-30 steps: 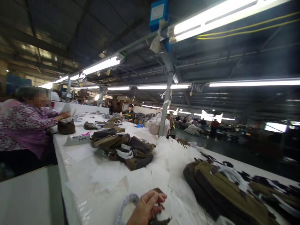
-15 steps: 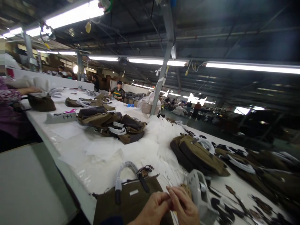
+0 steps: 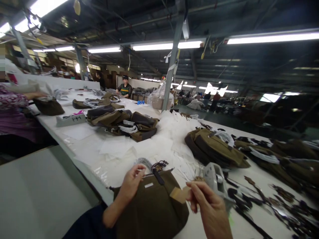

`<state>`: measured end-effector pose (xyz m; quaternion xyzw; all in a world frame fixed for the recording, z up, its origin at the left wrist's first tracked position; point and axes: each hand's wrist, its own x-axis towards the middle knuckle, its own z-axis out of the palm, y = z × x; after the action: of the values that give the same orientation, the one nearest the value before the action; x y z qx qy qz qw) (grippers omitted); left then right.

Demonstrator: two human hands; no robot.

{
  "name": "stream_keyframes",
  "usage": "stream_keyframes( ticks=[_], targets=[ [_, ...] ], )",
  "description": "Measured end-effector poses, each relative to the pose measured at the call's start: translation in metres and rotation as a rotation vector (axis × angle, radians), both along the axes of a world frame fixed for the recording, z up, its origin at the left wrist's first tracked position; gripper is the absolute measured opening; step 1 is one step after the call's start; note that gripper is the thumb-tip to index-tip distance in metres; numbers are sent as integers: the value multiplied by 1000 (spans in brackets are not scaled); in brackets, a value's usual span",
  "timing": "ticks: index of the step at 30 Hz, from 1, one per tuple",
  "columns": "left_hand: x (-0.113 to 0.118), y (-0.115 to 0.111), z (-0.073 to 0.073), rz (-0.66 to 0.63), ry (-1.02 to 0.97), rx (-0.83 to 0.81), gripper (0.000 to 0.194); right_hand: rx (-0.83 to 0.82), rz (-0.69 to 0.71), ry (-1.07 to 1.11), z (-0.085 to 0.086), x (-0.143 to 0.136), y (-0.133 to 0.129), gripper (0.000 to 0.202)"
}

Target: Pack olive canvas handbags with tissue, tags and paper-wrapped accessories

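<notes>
An olive-brown handbag (image 3: 152, 209) lies in front of me, with a small white label (image 3: 149, 185) near its top edge. Its handle is wrapped in clear plastic (image 3: 144, 161), and a dark beaded tassel (image 3: 159, 166) rests beside it. My left hand (image 3: 132, 182) is closed in a pinch over the handle; what its fingertips hold, if anything, is too small to name. Between the thumb and fingers of my right hand (image 3: 205, 202) is a small tan strip (image 3: 178, 195), held above the bag's right side. A grey tape dispenser (image 3: 215, 181) stands just beyond my right hand.
Piled brown handbags (image 3: 122, 121) lie farther up the white table (image 3: 92, 159), with another bag (image 3: 214, 146) at right. White sheets (image 3: 174, 129) heap in the middle. Dark straps and tassels (image 3: 279, 196) spread at right. A co-worker's hand (image 3: 37, 95) touches a bag at left.
My hands were together over the bag's right side and are now apart. The left has moved left and up to the handle; the right shows a tan strip. The view has shifted.
</notes>
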<state>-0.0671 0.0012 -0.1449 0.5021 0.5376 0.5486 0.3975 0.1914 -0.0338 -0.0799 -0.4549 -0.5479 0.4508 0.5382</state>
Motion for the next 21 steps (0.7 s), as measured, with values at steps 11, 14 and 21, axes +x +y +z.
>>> stream_keyframes(
  ticks=[11, 14, 21],
  targets=[
    [-65, 6, -33, 40, -73, -343, 63, -75, 435, -810, -68, -130, 106, 16],
    [-62, 8, -26, -32, -174, -362, 59, -34, 426, -872, -84, -142, 116, 7],
    [-56, 17, -32, -246, 122, -261, 37, 30, 550, -857, -92, -149, 109, 12]
  ],
)
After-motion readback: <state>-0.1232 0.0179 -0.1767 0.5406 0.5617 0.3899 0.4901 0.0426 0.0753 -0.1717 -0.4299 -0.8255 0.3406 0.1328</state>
